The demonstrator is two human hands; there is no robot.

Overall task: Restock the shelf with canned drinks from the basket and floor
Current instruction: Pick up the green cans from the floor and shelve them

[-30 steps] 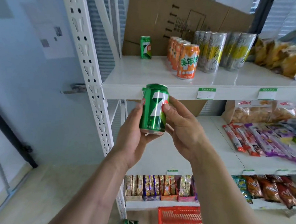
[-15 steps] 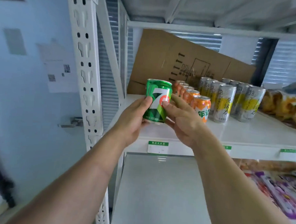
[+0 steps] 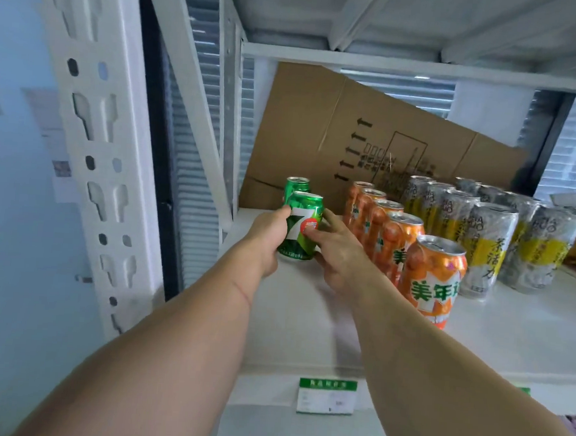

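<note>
A green can (image 3: pixel 301 225) stands on or just above the white shelf (image 3: pixel 307 320), directly in front of a second green can (image 3: pixel 297 185) at the back left. My left hand (image 3: pixel 266 240) grips the near can from its left side. My right hand (image 3: pixel 333 251) holds it from the right, fingers on its label. To the right runs a row of orange cans (image 3: pixel 433 277), then rows of tall silver and yellow cans (image 3: pixel 488 250).
A flattened cardboard box (image 3: pixel 369 138) leans against the shelf's back. A white perforated upright (image 3: pixel 95 145) stands at the left, and another shelf (image 3: pixel 410 19) runs overhead. A green and white price tag (image 3: pixel 327 396) hangs on the shelf's front edge.
Both hands have carried the green can up from chest height and deep onto the shelf, in front of the other green can. The view has moved closer to the shelf.
</note>
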